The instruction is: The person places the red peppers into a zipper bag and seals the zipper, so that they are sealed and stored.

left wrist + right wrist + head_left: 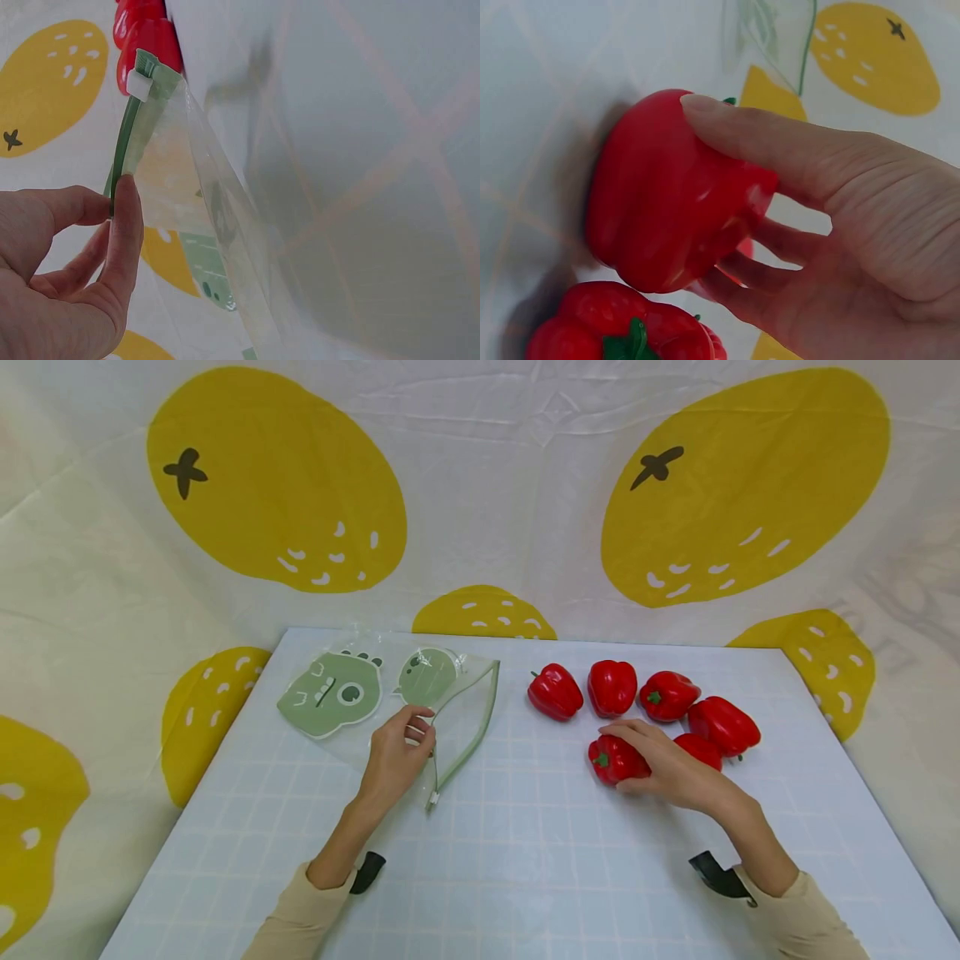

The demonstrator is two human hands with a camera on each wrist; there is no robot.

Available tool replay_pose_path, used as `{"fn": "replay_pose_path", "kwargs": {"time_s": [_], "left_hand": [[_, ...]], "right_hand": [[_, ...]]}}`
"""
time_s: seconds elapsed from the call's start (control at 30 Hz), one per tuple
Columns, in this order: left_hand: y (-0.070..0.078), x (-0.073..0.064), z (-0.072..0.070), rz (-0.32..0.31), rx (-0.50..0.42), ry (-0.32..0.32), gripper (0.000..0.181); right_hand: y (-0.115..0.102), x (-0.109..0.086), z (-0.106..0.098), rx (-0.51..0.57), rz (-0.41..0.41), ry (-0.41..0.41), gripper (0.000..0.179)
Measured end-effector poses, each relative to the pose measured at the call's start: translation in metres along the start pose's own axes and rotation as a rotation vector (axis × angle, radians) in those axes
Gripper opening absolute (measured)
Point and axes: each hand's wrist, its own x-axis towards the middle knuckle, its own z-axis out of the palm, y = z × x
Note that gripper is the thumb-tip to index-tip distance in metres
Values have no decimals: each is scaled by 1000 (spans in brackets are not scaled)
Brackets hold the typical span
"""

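Note:
My left hand [401,747] pinches the green edge of a clear zip bag [467,747] between thumb and fingers, holding its mouth apart. In the left wrist view a white slider [139,85] sits at the end of that green zip strip [127,142]. The bag lies on the table with green cartoon faces printed on it. On the other side, my right hand [671,766] grips a red bell pepper [611,758], thumb on one side and fingers on the other. The right wrist view shows this pepper [671,195] close to the tabletop, its green stem mostly hidden.
Behind the right hand, several more red bell peppers lie in a loose group, among them one at the left [555,692] and one at the right [723,725]. The pale blue checked table [517,868] meets a white cloth [502,510] with yellow fruit prints at its back.

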Motion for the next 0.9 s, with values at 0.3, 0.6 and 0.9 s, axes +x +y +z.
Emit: {"fn": "replay_pose_path", "kwargs": {"time_s": [0.3, 0.6, 0.9], "left_hand": [[0, -1, -1, 3, 0, -3, 21], [2, -2, -1, 0, 12, -3, 20], [1, -4, -1, 0, 5, -11, 20]], "right_hand": [[-3, 4, 0, -55, 38, 46, 88], [-6, 12, 2, 10, 36, 146, 87], [-11, 26, 13, 195, 47, 235, 83]]}}
